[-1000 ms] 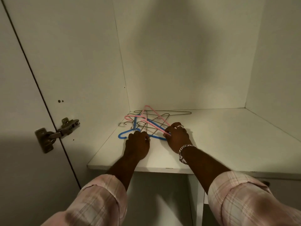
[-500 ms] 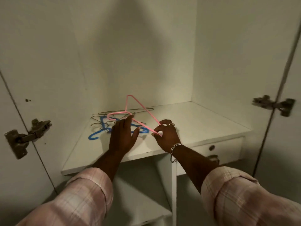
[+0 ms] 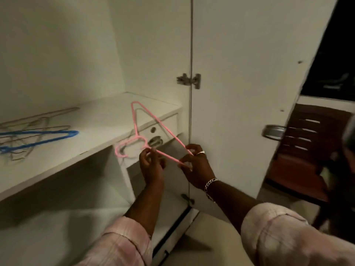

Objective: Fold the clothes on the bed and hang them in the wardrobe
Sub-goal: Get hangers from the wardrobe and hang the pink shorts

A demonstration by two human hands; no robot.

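**Pink hanger held in both hands in front of the open wardrobe**

The white wardrobe (image 3: 57, 54) fills the left and centre of the frame, its white open door (image 3: 240, 93) standing in the upper right with a metal hinge (image 3: 189, 81) at its inner edge and a round metal handle (image 3: 273, 131) near its outer edge. Beyond the door, at the right edge of the frame, stands a dark wooden slatted chair (image 3: 307, 143). A white wardrobe shelf (image 3: 92, 129) runs from the left edge toward the centre; below its right end sits a small white drawer (image 3: 165, 127) with a keyhole and a metal pull.

At the bottom of the frame, two forearms in rolled pale pink checked sleeves (image 3: 123, 246) reach up toward the centre. The right hand (image 3: 196, 167), wearing a ring and a silver chain bracelet (image 3: 210, 184), pinches one corner of the thin pink plastic hanger (image 3: 153, 120) between thumb and fingertips. The left hand (image 3: 151, 166) has its fingers curled round the same hanger near the base of its hook. The hanger is off the shelf, tilted in front of the drawer, its hook pointing toward the left.

On the shelf at the left of the frame lies a blue plastic hanger (image 3: 48, 135) atop several thin grey wire hangers (image 3: 38, 116), well apart from both hands.
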